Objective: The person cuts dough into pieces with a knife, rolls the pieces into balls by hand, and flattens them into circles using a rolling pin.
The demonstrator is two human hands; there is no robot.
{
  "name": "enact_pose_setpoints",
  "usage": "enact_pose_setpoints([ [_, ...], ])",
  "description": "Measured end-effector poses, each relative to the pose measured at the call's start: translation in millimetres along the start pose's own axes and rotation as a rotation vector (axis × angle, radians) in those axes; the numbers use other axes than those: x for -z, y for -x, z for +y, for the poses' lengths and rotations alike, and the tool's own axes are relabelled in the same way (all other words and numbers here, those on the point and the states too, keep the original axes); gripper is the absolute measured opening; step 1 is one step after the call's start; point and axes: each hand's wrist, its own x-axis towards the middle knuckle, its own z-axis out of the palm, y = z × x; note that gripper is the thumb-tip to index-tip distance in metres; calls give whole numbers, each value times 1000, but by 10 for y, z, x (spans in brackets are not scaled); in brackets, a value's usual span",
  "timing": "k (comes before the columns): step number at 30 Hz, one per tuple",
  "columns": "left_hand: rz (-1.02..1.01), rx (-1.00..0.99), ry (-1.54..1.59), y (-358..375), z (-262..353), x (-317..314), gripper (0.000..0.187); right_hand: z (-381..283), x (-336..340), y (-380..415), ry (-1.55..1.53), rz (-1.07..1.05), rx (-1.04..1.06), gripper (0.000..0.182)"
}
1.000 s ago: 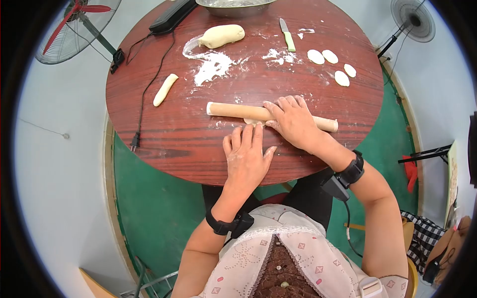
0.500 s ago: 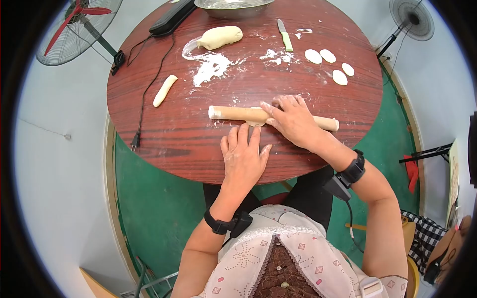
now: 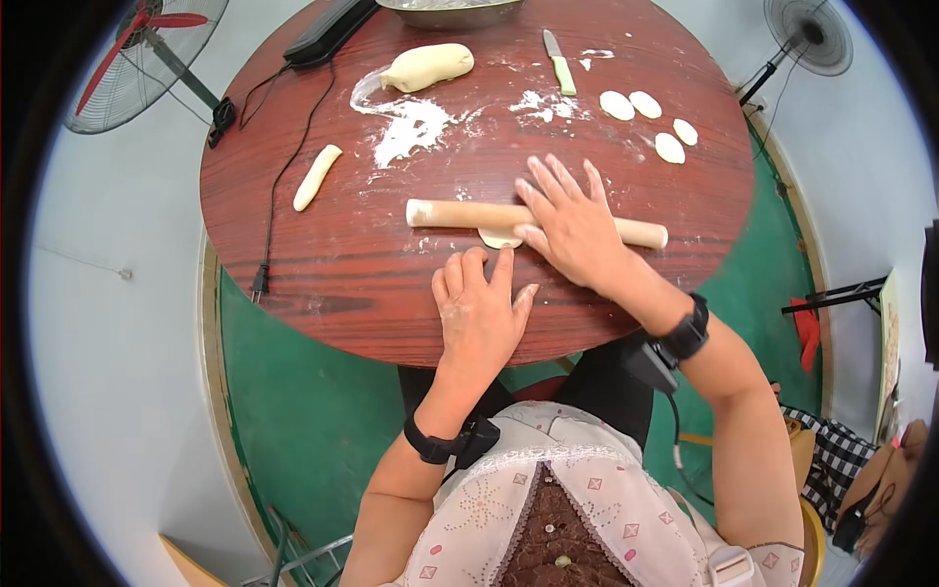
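Observation:
A wooden rolling pin (image 3: 455, 214) lies across the red-brown table, partly over a small flat dough piece (image 3: 500, 238). My right hand (image 3: 572, 227) rests on the pin with its palm, its fingers stretched out and spread beyond it. Just below the dough piece, my left hand (image 3: 479, 303) has its fingers apart, with the index fingertip at the dough's near edge. Several flat dough rounds (image 3: 616, 106) lie at the upper right, near a knife with a green handle (image 3: 563, 76). A dough roll (image 3: 317, 178) lies on the left, and a thick dough lump (image 3: 428, 67) farther back.
White flour (image 3: 411, 130) is scattered mid-table. A metal bowl (image 3: 452, 14) stands at the far edge, beside a black case-like object (image 3: 331, 34). A black cable with a plug (image 3: 260, 280) runs down the left side. Fans stand beyond the table on both sides.
My right hand has opened from its curl around the pin, its fingers now stretched forward. More of the dough piece shows below the pin. My left hand has barely moved.

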Motion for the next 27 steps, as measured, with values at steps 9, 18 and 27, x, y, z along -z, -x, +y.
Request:
enact_pose_setpoints([
  [9,59,-16,-3,-6,4,-15,50,247,4,-67,-327,24,157,45],
  [18,-131,-76,-6,-175,41,53,56,439,279,65,-317,149,101,46],
  [27,-62,61,-66,162,28,138,52,-205,125,265,-261,71,26,42],
])
